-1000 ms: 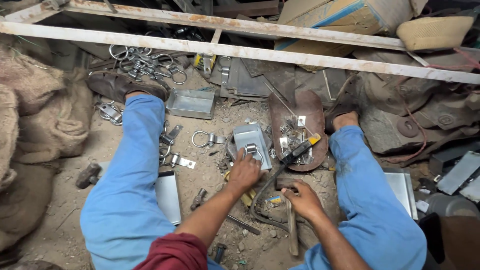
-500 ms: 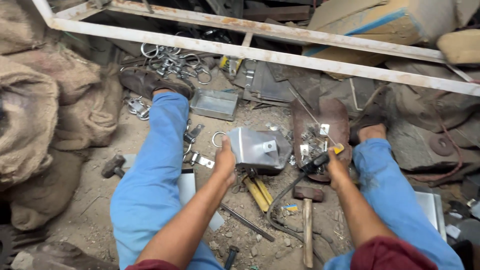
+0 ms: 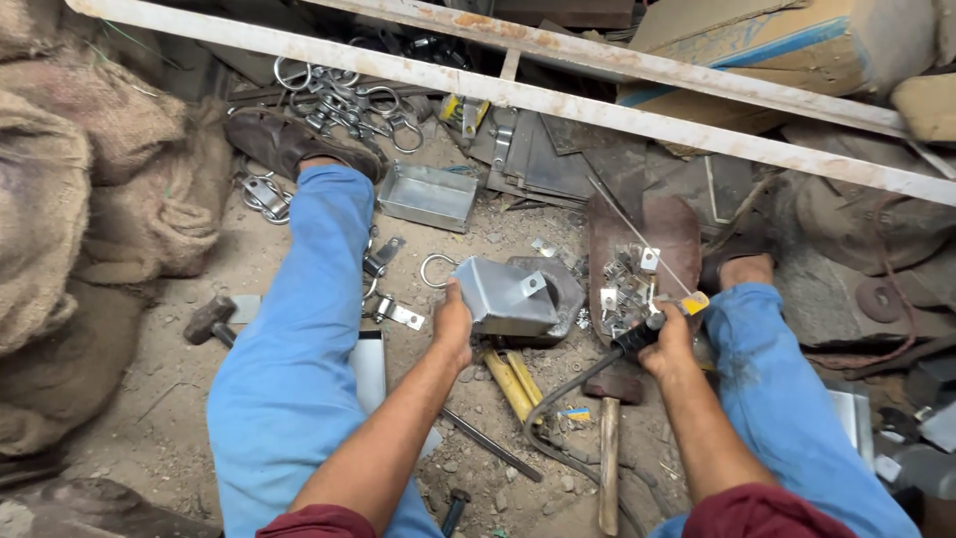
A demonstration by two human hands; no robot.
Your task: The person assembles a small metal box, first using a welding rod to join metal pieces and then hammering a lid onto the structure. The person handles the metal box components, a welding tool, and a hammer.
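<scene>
I sit on a dirt floor with my legs in blue trousers spread apart. My left hand point(image 3: 453, 321) grips the near edge of a grey sheet-metal box point(image 3: 505, 295), tilted on a dark block point(image 3: 558, 289). A small metal tab sits on the box's top face. My right hand point(image 3: 669, 339) holds a welding electrode holder point(image 3: 647, 329) with a black grip and yellow tip; its thin rod point(image 3: 637, 234) points up and away. A dark cable point(image 3: 558, 399) runs back from it. The rod tip is to the right of the box, apart from it.
A hammer point(image 3: 607, 438) lies between my legs and another hammer point(image 3: 214, 319) at left. A shallow metal tray point(image 3: 428, 195), loose rings and clasps point(image 3: 344, 100), small brackets on a brown slab point(image 3: 637, 279), burlap sacks point(image 3: 60, 219) at left and a rusty white bar point(image 3: 558, 100) across the top.
My left hand has lifted the metal box and tipped it on the block. My right hand left the hammer area and now holds the electrode holder, further right.
</scene>
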